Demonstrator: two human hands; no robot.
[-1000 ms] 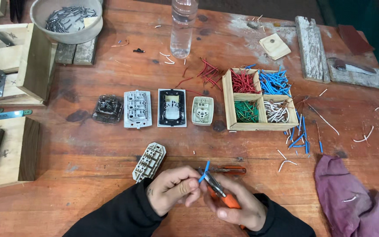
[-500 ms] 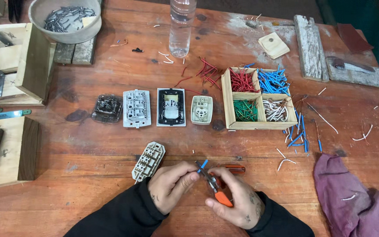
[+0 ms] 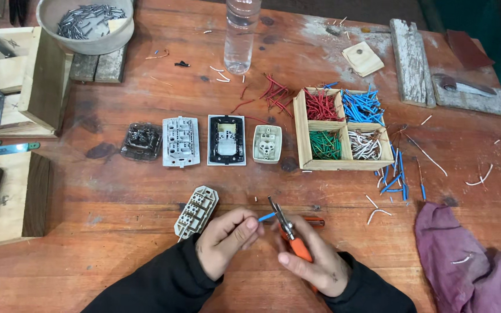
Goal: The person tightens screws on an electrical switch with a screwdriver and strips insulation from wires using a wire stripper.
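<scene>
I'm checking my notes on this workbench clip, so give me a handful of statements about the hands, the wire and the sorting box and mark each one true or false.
1. The left hand pinches a short blue wire. True.
2. The right hand holds orange-handled pliers. True.
3. The wooden sorting box has red wires in its lower left compartment. False: green wires lie there; the red ones are upper left.
4. The plastic bottle lies on its side. False: it stands upright.
5. A beige switch part lies just left of the left hand. True.
6. The purple cloth covers the sorting box. False: it lies at the table's lower right, apart from it.
</scene>
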